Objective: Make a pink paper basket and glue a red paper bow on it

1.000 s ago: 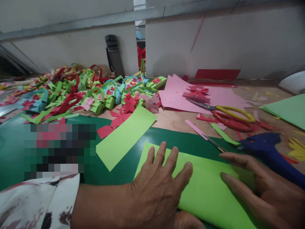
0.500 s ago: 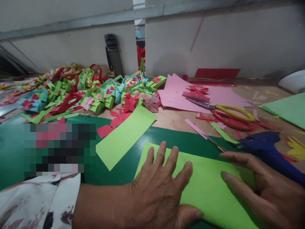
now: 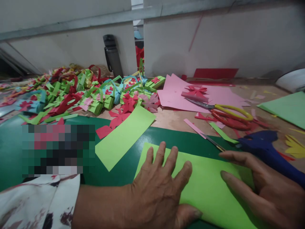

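A light green paper sheet lies on a dark green cutting mat in front of me. My left hand presses flat on the sheet's left part, fingers spread. At the sheet's right edge rests my right hand, its fingers stretched out along the paper. Neither hand grips anything. A second light green strip lies on the mat just beyond my left hand.
A blue glue gun lies right of my right hand. Red and yellow scissors rest by pink paper. Several folded paper baskets and red flowers pile at the back left. A dark bottle stands against the wall.
My left thumb has slid out from under the sheet's near edge and lies on it. Both hands otherwise stay pressed in place.
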{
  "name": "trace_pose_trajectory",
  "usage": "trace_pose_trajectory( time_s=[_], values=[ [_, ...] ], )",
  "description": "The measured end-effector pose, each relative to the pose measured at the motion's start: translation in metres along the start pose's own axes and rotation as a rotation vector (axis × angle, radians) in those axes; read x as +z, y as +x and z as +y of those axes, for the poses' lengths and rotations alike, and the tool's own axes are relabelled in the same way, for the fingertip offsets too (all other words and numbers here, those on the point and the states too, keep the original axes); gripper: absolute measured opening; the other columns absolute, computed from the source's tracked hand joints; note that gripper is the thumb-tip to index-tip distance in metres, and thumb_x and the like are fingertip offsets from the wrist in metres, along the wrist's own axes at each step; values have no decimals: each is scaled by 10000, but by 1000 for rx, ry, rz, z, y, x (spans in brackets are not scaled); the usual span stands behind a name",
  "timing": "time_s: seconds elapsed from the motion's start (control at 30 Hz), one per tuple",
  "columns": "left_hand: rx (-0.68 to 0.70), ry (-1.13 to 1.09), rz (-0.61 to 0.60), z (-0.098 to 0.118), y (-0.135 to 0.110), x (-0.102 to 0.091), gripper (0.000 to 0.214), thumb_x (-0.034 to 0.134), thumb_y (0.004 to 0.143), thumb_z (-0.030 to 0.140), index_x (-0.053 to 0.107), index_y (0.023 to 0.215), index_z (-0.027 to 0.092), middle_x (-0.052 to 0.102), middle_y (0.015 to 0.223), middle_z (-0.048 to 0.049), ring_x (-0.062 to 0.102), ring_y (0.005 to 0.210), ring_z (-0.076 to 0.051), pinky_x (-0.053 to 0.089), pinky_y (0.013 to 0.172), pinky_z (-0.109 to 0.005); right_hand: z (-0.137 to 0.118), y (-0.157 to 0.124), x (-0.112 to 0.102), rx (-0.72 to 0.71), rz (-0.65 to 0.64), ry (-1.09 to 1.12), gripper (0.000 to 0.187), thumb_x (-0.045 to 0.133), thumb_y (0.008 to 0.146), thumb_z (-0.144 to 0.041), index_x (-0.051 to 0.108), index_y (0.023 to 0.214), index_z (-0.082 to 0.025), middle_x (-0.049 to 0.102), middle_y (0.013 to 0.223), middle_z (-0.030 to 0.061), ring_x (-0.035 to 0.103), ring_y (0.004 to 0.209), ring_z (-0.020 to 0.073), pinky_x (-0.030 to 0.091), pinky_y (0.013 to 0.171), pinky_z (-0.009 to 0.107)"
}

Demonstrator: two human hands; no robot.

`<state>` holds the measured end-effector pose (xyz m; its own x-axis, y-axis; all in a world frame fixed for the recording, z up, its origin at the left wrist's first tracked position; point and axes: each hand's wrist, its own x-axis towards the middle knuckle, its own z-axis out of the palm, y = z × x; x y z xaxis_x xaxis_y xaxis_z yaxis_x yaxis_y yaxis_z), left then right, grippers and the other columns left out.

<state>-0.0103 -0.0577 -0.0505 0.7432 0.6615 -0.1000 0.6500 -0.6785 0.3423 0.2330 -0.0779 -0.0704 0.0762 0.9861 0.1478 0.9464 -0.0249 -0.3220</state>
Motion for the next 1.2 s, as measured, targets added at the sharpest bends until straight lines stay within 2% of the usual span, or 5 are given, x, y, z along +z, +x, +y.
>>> trace_pose_trajectory(
  time_s=[0.27, 0.63, 0.9, 1.07, 1.2],
  values=[
    [-5, -16, -8, 1, 2, 0, 716, 320, 863, 631, 257, 1440, 211, 198, 1504, -224, 76, 1353, -488, 181, 984, -735, 1, 2, 3, 3, 29, 25, 313, 483, 786, -473, 534, 1045, -304, 685, 833, -2, 622, 573, 214, 452, 536, 311],
    [-9, -19, -11, 0, 2, 2, 721, 298, 858, 649, 260, 1438, 223, 183, 1510, -216, 57, 1363, -472, 179, 998, -720, 0, 2, 4, -50, 49, 100, 271, 466, 798, -457, 539, 1005, -298, 694, 929, 3, 670, 759, 221, 502, 660, 323],
    [-11, -5, -20, 1, 2, 3, 731, 281, 858, 661, 251, 1447, 228, 173, 1516, -212, 61, 1373, -449, 178, 1009, -707, -5, 6, -1, -20, -8, 149, 289, 475, 770, -438, 559, 991, -272, 710, 899, 26, 672, 698, 231, 508, 595, 326],
    [-27, 60, -63, 3, 5, 2, 703, 353, 859, 618, 269, 1446, 241, 198, 1518, -190, 102, 1373, -449, 212, 998, -708, -16, 6, -10, 34, -34, 181, 361, 505, 754, -404, 547, 1068, -231, 694, 927, 50, 663, 737, 226, 511, 633, 330],
    [-14, 128, -90, 3, 9, 5, 743, 447, 817, 622, 285, 1443, 258, 218, 1513, -188, 135, 1361, -471, 247, 976, -712, -16, -1, -17, 40, -96, 194, 365, 471, 830, -343, 463, 1180, -239, 586, 629, -46, 575, 506, 159, 451, 488, 262]
  ],
)
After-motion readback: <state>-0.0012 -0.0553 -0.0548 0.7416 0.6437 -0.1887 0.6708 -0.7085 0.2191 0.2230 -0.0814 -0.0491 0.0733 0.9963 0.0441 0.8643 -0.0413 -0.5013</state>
